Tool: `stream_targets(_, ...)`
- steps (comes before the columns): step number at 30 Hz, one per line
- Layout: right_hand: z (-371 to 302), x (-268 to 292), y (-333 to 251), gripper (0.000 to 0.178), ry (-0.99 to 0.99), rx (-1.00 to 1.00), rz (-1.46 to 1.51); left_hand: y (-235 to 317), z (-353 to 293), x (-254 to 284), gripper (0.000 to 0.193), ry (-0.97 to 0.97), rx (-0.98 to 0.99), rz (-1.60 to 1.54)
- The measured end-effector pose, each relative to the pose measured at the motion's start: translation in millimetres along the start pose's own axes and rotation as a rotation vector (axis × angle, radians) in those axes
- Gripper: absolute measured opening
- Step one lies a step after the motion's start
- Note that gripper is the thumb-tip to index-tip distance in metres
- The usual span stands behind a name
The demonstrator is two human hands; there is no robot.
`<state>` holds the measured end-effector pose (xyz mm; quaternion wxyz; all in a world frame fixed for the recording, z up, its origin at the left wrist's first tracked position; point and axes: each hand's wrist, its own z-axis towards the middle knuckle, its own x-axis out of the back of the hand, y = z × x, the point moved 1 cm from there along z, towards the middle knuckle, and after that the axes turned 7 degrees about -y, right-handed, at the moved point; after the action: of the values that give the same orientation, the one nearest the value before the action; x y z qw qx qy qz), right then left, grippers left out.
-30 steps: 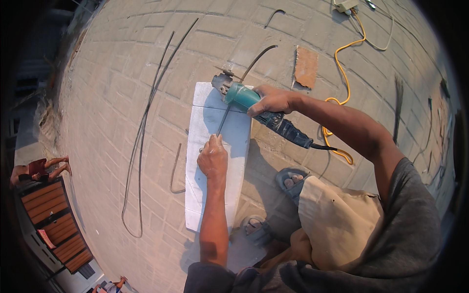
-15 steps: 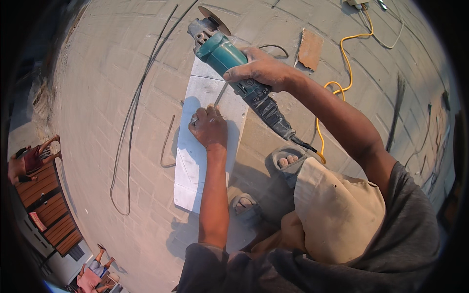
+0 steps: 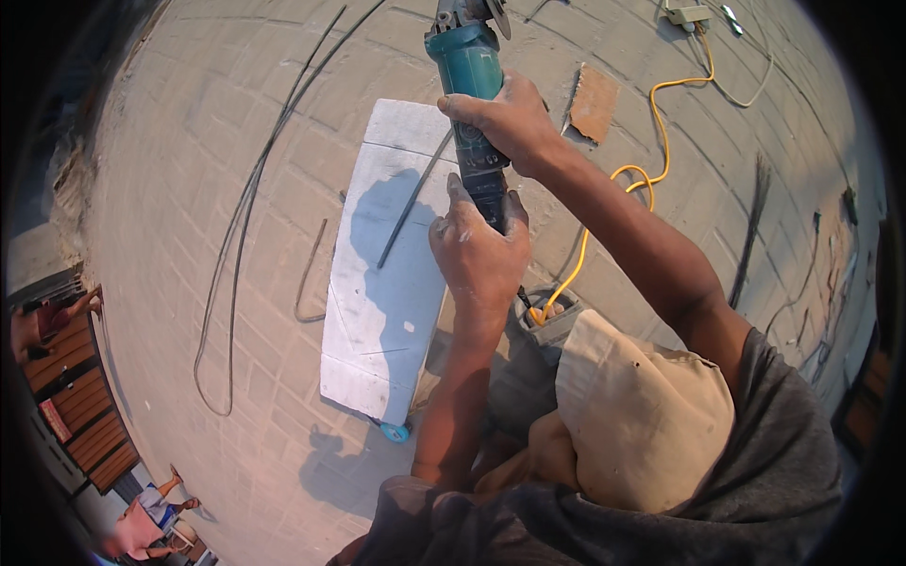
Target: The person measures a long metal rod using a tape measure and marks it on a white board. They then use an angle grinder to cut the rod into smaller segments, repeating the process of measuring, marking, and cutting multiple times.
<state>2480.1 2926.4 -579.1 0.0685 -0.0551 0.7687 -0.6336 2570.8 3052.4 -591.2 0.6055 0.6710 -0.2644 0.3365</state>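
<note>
A teal and black angle grinder (image 3: 472, 61) points away from me near the top of the view, its disc (image 3: 498, 17) partly cut off by the edge. My right hand (image 3: 517, 124) is wrapped around the teal body. Lower down, my left hand (image 3: 479, 253) grips the black rear end with thumb and fingers. Beneath lies a long white board (image 3: 363, 363) on the paving, with dark lines across it. A thin metal rod (image 3: 408, 215) rests slantwise on the board, its far end hidden behind the grinder.
Left of the board lie a bent rod (image 3: 308, 283) and a long looped rod (image 3: 250, 189). A blue round thing (image 3: 394, 432) peeks out at the board's near end. A brown flat piece (image 3: 593, 102) and a yellow cord (image 3: 666, 132) lie right. People (image 3: 140, 528) are at far left.
My left hand has let go of the rod on the board and taken hold of the grinder's rear. The grinder has swung to the right and farther away.
</note>
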Motion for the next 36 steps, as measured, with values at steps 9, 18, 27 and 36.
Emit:
stream_targets(9, -5, 12, 14, 0.037, 0.009, 0.029, -0.094, 0, 0, -27, 0.050, 0.133, -0.056, 0.143)
stream_targets(18, -4, 36, 29, 0.042, 0.166, 0.046, -0.227, 9, 3, -44, 0.043, -0.111, -0.010, -0.117)
stream_targets(27, 4, 144, 78, 0.062, 0.361, -0.279, -0.735, -97, 24, 21, 0.043, -0.018, -0.021, 0.487)
stream_targets(36, 10, 162, 106, 0.069, 0.404, -0.432, -0.902, -139, 33, 20, 0.032, -0.090, 0.011, 0.527)
